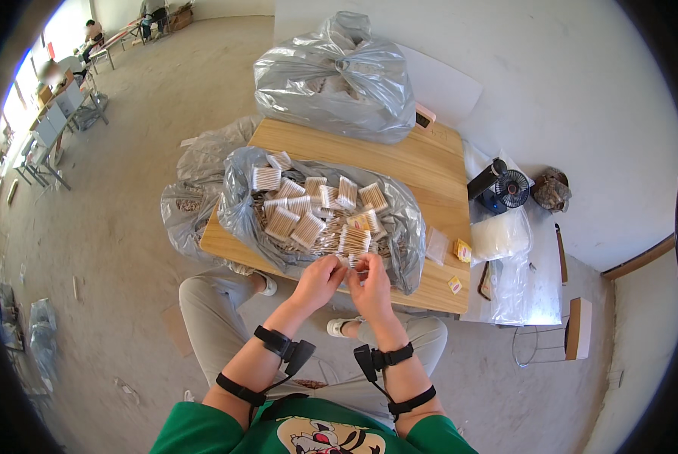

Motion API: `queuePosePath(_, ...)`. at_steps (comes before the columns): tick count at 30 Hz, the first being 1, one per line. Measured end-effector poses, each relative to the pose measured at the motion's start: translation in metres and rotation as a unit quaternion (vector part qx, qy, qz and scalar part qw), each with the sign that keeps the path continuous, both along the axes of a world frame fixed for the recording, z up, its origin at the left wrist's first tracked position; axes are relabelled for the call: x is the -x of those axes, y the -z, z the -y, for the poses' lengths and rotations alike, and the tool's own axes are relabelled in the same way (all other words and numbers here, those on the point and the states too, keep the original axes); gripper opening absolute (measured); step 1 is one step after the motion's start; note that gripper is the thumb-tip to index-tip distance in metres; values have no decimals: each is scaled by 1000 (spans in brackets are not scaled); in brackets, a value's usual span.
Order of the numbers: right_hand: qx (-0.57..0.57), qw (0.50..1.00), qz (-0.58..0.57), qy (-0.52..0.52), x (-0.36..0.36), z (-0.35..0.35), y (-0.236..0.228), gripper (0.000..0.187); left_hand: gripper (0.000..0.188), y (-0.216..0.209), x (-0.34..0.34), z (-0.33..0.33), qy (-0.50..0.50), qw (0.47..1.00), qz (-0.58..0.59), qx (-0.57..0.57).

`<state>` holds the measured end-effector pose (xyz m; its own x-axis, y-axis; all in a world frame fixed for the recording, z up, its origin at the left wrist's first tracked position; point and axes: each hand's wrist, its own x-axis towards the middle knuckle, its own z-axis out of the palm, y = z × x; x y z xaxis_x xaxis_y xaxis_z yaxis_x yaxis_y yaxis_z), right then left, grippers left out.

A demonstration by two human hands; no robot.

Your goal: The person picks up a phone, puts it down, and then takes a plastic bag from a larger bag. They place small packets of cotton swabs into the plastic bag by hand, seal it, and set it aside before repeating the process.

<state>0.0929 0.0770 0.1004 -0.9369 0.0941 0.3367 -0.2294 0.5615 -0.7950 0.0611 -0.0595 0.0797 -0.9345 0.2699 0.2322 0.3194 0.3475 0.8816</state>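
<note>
My left hand (320,280) and my right hand (370,281) meet at the near side of an open grey plastic bag (405,219). Both have their fingers pinched together on a few cotton swabs, whose pale tips show between the fingertips; the rest is hidden. Inside the bag lies a heap of loose cotton swabs (325,240). On top of them rest several flat bundles of swabs (306,230), with one bundle (354,240) just beyond my fingers. A yellow-and-white packet (365,221) lies among them.
The bag covers much of the wooden table (437,181). A large tied grey bag (335,83) stands at its far end. Small yellow boxes (461,250) sit by the right edge. A side table holds a black fan (511,188) and clear plastic bags (502,236). More filled bags (190,219) hang at the left.
</note>
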Motion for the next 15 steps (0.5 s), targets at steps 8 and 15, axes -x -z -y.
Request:
queuePosePath(8,-100,994,-37,-29,4,-3,13,30,15,-5,2,6,59,996,-42,55)
queuePosePath(15,224,962,144,52,9,-12,19,16,21,4,7,8,-40,997,-37,-47)
